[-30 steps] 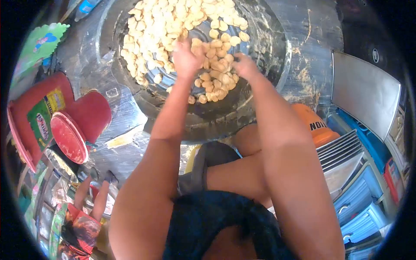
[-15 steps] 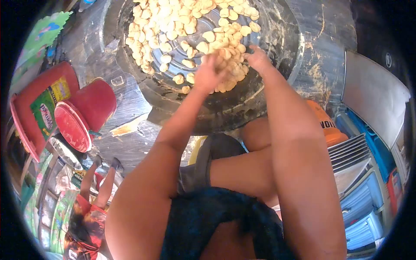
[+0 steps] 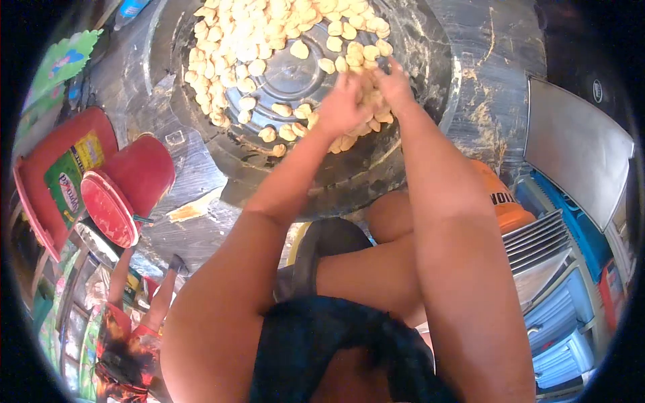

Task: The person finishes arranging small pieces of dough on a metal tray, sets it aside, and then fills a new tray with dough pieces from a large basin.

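Many small pale pieces of what looks like dough [image 3: 235, 40] lie on a round dark tray [image 3: 289, 77] with ridged rings. My left hand [image 3: 339, 107] reaches into the pile at the tray's near right, fingers apart and curved over the pieces. On the other side of the same heap is my right hand [image 3: 395, 86], its thumb and a finger spread against the pieces. A cluster of dough pieces [image 3: 373, 101] sits between my two hands. Some fingertips are hidden among the pieces.
To the left stand a red bucket [image 3: 144, 171] and a red dustpan-like piece [image 3: 67, 168] with a green label. Another person's legs [image 3: 158, 302] show at lower left. On the right are a metal sheet [image 3: 571, 148], an orange item [image 3: 500, 201] and blue drawers [image 3: 557, 356].
Both hands have shifted slightly over the heap, and the pieces around them have moved. More of the tray's ridged middle shows. The whole view has tilted a little.
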The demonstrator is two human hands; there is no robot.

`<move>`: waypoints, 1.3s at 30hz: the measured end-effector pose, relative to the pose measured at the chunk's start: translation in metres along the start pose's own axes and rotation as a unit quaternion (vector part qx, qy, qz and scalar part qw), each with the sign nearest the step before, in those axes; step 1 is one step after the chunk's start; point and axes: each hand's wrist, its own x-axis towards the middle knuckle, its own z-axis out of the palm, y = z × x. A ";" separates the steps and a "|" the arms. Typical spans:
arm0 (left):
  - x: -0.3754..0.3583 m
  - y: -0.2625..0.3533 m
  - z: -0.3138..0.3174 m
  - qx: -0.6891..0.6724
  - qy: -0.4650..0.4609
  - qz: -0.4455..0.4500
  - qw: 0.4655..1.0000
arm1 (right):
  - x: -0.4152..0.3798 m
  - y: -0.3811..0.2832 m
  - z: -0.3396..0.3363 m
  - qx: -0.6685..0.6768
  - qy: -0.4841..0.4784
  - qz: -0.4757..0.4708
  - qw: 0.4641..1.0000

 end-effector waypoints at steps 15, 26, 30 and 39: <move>-0.056 -0.012 -0.015 -0.179 -0.146 0.031 0.973 | -0.009 0.030 0.029 -0.058 -0.141 -0.054 0.987; -0.079 -0.054 0.025 0.018 0.029 -0.213 0.977 | -0.020 0.036 0.044 -0.009 -0.163 -0.076 0.984; -0.088 -0.065 0.000 -0.161 -0.017 -0.174 0.971 | -0.019 0.024 0.027 -0.089 -0.306 -0.050 0.947; -0.084 -0.065 0.021 -0.143 0.035 -0.208 0.967 | -0.042 0.027 0.036 -0.135 -0.242 -0.082 0.957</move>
